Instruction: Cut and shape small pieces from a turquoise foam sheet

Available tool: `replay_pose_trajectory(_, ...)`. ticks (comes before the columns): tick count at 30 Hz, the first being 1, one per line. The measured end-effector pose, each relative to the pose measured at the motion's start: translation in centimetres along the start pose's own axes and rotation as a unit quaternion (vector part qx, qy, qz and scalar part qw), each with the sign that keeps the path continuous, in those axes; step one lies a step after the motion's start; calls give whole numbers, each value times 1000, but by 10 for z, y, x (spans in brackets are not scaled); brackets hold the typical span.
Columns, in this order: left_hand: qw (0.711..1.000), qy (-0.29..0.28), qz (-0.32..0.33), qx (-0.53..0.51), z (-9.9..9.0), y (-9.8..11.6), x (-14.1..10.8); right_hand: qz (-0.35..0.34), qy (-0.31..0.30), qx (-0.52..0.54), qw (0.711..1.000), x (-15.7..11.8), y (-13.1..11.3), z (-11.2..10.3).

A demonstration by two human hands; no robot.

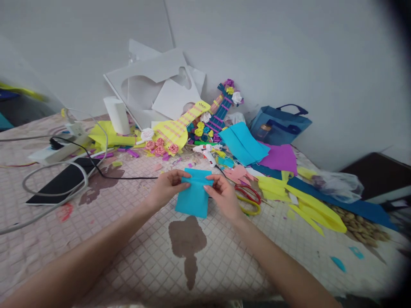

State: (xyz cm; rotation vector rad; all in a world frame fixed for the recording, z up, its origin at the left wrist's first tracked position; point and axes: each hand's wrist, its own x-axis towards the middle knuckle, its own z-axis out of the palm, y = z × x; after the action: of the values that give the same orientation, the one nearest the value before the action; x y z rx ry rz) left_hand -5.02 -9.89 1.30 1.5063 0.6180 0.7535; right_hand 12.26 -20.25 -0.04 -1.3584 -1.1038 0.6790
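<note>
Near: desk (138, 256), diamond-patterned cover, flat brown patch (188, 241) with ragged edges between forearms. Cyan paper (193, 199), matte, creased across, roughly rectangular, upheld above desk centre. Hands apart, each pinching it near an upper side edge: left hand (165, 186), right hand (226, 196). Red-handled scissors (252, 193) just beside right hand, tight room there; more room toward the person. Thin black cable (128, 177) reaches left hand's side. Beyond: white glue gun (207, 153), paper scraps, flat yellow guitar cutout (175, 130) with rosettes. Far: angular white boards (154, 68) leaning on wall.
</note>
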Motion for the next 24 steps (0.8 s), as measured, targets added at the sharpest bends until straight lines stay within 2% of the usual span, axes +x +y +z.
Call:
replay_pose_trajectory(12, 1000, 8, -1, -21, 0, 0, 1, -50, 33, -54, 997, 1, 0, -2)
replay_pose_trajectory(24, 1000, 28, 8, 8, -1, 2, 0, -108, 60, -135, 983, -1, -5, -1)
